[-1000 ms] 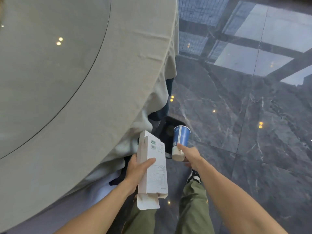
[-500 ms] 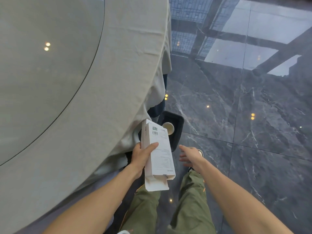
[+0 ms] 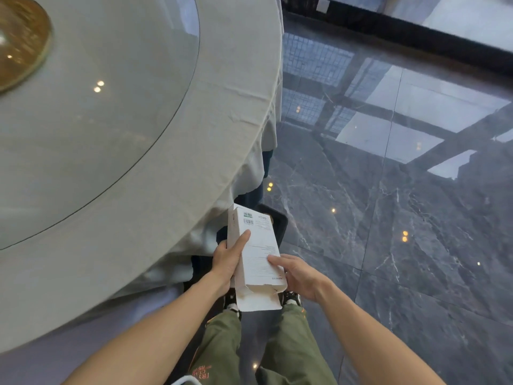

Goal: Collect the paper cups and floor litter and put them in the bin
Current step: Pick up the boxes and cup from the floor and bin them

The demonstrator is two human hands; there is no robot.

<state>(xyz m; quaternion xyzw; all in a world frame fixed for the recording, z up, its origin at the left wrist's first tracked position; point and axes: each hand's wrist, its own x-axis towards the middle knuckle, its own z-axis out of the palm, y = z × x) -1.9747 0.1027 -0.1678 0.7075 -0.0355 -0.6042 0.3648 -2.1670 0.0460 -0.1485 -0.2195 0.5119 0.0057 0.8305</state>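
A tall white cardboard box (image 3: pixel 258 254) with a barcode label and an open bottom flap is upright in front of me. My left hand (image 3: pixel 227 259) grips its left side, thumb across the front. My right hand (image 3: pixel 299 276) has come onto its lower right edge, fingers lying on the front face. Right behind the box a black bin (image 3: pixel 281 226) stands on the floor, mostly hidden by it. Only a sliver of the paper cup (image 3: pixel 271 218) shows inside the bin.
A big round table (image 3: pixel 194 176) with a pale cloth fills the left, close to the bin. It carries a glass turntable (image 3: pixel 97 120) and a gold plate (image 3: pixel 19 43). Glossy dark marble floor (image 3: pixel 388 245) stretches right. My legs and shoes (image 3: pixel 290 297) are below the box.
My right hand let the blue paper cup drop into the bin, then swung left onto the white box. The left hand kept hold of the box throughout.
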